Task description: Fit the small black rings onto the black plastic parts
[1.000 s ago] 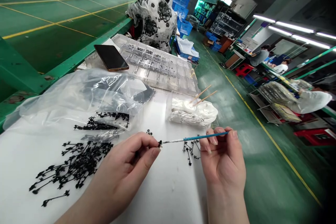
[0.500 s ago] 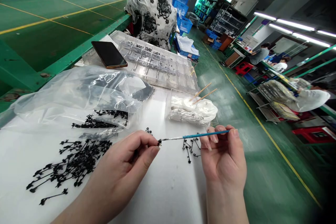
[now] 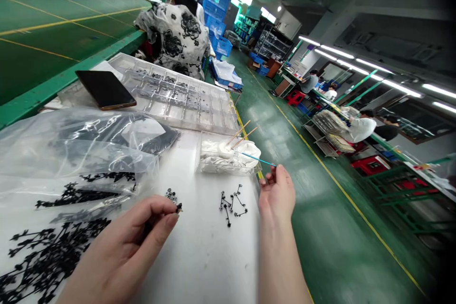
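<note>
My left hand (image 3: pixel 131 242) pinches a small black flower-shaped piece (image 3: pixel 179 207) between thumb and forefinger; most of the piece is hidden by the fingers. My right hand (image 3: pixel 278 194) is closed on the end of a thin blue brush (image 3: pixel 254 157). The brush's far tip reaches the white contents of a clear box (image 3: pixel 213 167), where two wooden sticks (image 3: pixel 242 135) stand at a slant. Small round studs (image 3: pixel 171 194) lie just beyond my left fingertips. Between my hands, several black stemmed pieces (image 3: pixel 228 206) lie on the white tabletop (image 3: pixel 206 256).
A pile of black stemmed pieces (image 3: pixel 53 256) and a clear plastic bag (image 3: pixel 89 137) lie on the left. Behind them are a phone (image 3: pixel 105 89) and a compartment tray (image 3: pixel 178 99) with small parts. A person in a flowered top (image 3: pixel 178 40) sits beyond.
My right hand has moved the brush away from the black piece, out to the clear box. My left hand still pinches the piece. The view has turned to the right.
</note>
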The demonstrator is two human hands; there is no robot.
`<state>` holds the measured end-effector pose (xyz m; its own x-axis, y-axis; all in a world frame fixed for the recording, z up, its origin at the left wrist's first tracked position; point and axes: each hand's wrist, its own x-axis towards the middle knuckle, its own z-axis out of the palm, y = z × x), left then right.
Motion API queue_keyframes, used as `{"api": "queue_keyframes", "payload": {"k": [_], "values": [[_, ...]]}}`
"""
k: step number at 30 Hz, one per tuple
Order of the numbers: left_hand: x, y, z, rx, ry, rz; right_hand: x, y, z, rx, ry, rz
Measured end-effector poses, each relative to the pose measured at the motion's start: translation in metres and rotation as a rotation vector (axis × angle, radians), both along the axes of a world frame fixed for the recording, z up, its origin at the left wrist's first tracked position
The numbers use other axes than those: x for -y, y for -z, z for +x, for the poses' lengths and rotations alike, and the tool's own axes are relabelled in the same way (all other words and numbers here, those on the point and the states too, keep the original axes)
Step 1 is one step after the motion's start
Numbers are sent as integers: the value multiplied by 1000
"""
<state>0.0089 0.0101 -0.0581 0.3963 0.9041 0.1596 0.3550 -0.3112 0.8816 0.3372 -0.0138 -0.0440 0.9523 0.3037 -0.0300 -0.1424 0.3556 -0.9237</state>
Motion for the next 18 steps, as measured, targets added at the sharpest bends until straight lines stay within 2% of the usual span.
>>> {"api": "queue_keyframes", "payload": {"k": [3, 7, 10, 12, 13, 14, 16, 18], "values": [[-5, -1, -1, 2, -9, -14, -6, 13, 7, 24, 23, -60], [-8, -16, -4, 27, -34, -69, -4, 14, 8, 114, 46, -142], [-7, -27, -8, 80, -96, -145, 5, 4, -9, 273, 145, -153], [-7, -32, -9, 146, -159, -189, 11, -3, -35, 470, 148, -146], [-7, -34, -9, 185, -192, -212, 13, -6, -52, 682, 56, -165], [-8, -36, -9, 225, -219, -236, 14, -7, -69, 881, -144, -184], [-9, -38, -7, 304, -250, -279, 15, -8, -102, 1156, -728, -233], [-10, -39, -6, 360, -252, -302, 14, -6, -125, 1277, -1143, -325]]}}
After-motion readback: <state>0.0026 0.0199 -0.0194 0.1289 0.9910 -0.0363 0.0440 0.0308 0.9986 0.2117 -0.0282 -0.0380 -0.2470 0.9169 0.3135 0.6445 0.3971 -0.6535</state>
